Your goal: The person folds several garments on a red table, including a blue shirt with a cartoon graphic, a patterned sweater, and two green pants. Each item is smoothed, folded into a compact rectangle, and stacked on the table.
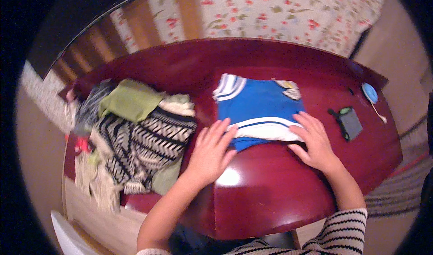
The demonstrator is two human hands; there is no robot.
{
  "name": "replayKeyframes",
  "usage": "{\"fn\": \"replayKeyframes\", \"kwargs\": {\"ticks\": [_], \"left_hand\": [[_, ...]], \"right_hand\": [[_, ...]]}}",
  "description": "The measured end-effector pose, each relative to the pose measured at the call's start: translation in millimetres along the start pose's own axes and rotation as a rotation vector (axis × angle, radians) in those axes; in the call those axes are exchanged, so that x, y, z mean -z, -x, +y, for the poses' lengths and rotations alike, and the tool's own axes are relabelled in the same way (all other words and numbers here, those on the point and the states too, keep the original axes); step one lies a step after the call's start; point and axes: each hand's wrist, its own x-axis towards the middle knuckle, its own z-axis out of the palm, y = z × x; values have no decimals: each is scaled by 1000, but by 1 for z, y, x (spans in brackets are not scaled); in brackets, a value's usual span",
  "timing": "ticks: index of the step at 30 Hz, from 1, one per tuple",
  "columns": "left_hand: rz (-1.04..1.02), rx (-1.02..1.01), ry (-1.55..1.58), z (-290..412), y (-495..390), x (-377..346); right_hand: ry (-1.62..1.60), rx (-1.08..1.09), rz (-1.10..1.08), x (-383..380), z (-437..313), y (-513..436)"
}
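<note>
A blue garment with white striped trim (pixel 262 99) lies folded on the glossy dark red table (pixel 270 184) before me. My left hand (pixel 211 150) is spread at its lower left corner, the fingertips at the white band. At the lower right corner, my right hand (pixel 313 140) touches the fabric with fingers apart. A patch with a printed or sewn figure (pixel 289 89) shows at the garment's upper right. Below the white band a strip of blue cloth sticks out. Neither hand is closed around the fabric.
A heap of clothes at left includes a black-and-white patterned knit (pixel 159 136) and a green cloth (pixel 132 99). Beside it sits a clear plastic bag (pixel 89 109). Toward the right lie a dark grey pouch-like item (pixel 350 124) and a light blue round object with a cord (pixel 369 92).
</note>
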Motion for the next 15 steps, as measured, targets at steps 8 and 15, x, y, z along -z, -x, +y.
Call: {"fn": "replayKeyframes", "kwargs": {"ticks": [8,15], "left_hand": [[102,110,177,-4,84,3],[374,400,-464,-77,111,4]], "right_hand": [[-12,304,139,14,-48,-9],[-203,528,-64,-17,-113,-29]]}}
